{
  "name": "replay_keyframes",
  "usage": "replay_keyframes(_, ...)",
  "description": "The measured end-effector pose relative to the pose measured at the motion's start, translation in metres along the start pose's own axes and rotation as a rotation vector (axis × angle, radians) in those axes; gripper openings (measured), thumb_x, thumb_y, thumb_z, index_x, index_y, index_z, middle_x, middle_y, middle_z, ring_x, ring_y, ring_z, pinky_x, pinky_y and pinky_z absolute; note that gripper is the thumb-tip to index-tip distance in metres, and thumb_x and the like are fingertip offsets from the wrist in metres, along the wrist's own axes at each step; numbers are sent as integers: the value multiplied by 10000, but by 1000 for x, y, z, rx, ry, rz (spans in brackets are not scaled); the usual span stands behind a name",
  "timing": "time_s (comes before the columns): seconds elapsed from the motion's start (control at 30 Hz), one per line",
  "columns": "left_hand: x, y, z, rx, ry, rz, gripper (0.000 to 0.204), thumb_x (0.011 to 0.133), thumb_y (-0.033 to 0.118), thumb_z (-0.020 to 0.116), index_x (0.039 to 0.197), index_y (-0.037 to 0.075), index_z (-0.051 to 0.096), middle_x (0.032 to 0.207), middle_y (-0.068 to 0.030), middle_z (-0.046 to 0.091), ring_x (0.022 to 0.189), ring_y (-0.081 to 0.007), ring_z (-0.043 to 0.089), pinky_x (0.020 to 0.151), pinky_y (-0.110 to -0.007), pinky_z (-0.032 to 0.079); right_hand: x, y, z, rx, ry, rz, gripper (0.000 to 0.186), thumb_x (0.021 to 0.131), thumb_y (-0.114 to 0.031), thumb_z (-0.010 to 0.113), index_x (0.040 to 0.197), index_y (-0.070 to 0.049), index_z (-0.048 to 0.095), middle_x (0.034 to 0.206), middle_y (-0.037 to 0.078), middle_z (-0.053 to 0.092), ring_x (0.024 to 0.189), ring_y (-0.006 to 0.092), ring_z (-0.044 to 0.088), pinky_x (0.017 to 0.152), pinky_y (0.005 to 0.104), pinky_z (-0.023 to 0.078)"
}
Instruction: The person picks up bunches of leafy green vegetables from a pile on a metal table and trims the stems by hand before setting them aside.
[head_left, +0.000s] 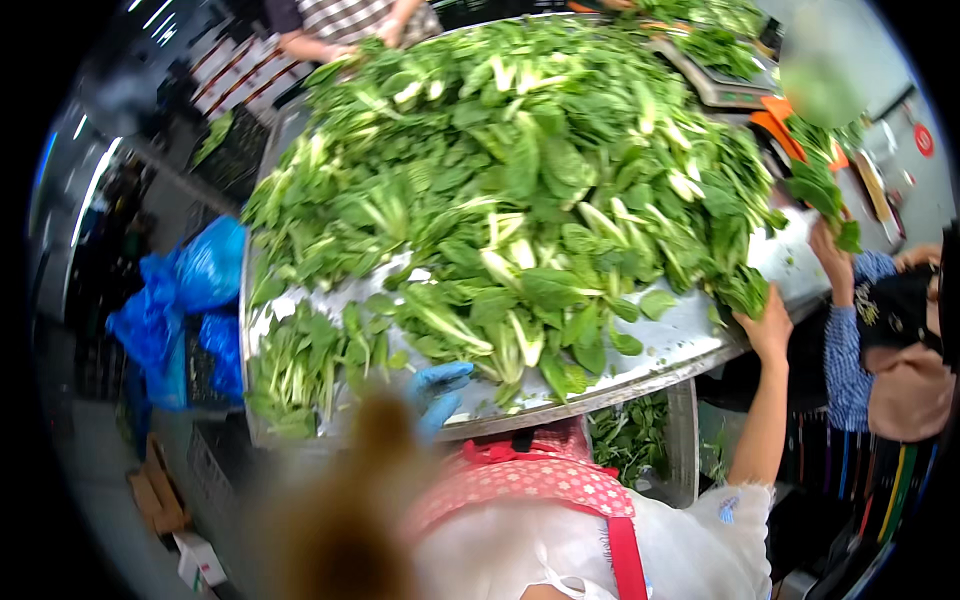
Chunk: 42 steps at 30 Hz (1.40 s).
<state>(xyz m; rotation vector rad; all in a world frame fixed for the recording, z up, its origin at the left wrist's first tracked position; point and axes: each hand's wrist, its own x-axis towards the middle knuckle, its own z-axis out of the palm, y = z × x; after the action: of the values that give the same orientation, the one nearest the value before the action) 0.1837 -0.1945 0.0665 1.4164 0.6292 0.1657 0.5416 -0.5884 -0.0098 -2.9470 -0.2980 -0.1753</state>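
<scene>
Bare patches front the surface (692, 333); at its edge the left hand (436, 396) curls loosely, empty, beside leafy greens (525, 170); the right hand (768, 325) grips a bunch (743, 291).

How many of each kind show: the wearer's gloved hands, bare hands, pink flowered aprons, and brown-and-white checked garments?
Blue-gloved left hand: 1
Bare right hand: 1
Pink flowered apron: 1
Checked garment: 1
Total: 4
Leafy greens overlap too much to count.

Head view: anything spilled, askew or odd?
Mismatched hands: the left hand wears a blue glove; the right hand, on leafy greens, is bare. A brown blur, unidentifiable, blocks the lower left. Leaf scraps lie loose near the table's front edge.
</scene>
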Motion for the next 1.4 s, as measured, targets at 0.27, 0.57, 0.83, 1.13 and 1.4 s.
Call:
replay_keyframes(0.27, -12, -41, -66, 49, 307, 130, 271, 866, 91, 570, 1130, 33, 547, 1122, -83, 594, 965, -160, 593, 787, -267, 486, -8, -12, 1, 58, -3, -7, 1040, 586, -307, 797, 1403, -34, 214, 1351, 215, 382, 1238, 370, 368, 1019, 478, 274)
replay_keyframes(0.57, -20, -45, -116, 821, 56, 339, 298, 818, 94, 620, 1108, 51, 566, 1010, -102, 614, 910, -219, 604, 804, -317, 480, -62, -130, -71, 436, 40, -311, 419, 761, -144, 694, 1139, -12, 572, 1173, 167, 563, 1128, 297, 505, 961, 384, 369)
replay_keyframes(0.83, 4, -40, -77, 1162, -857, 712, 134, 825, 153, 548, 921, 60, 563, 859, -141, 585, 816, -344, 573, 699, -429, 467, -197, -473, -211, 1000, -148, -1725, 200, 754, -208, 610, 875, -57, 657, 845, 65, 589, 899, 245, 543, 819, 393, 391)
replay_keyframes(1.13, -3, -23, -66, 997, -1056, 608, 182, 826, 150, 539, 990, 79, 567, 891, -136, 589, 832, -343, 571, 717, -418, 471, -365, -549, -202, 1148, -814, -2219, 472, 790, -513, 513, 801, -61, 652, 812, 112, 650, 791, 293, 610, 690, 479, 408)
replay_keyframes(1.4, -33, -67, -153, 641, -735, 482, 257, 823, 164, 541, 1068, 85, 558, 980, -126, 591, 892, -326, 574, 766, -407, 472, -435, -591, -189, 2482, -452, -2593, 334, 766, -408, 548, 724, -85, 623, 703, 107, 610, 596, 306, 580, 460, 473, 382)
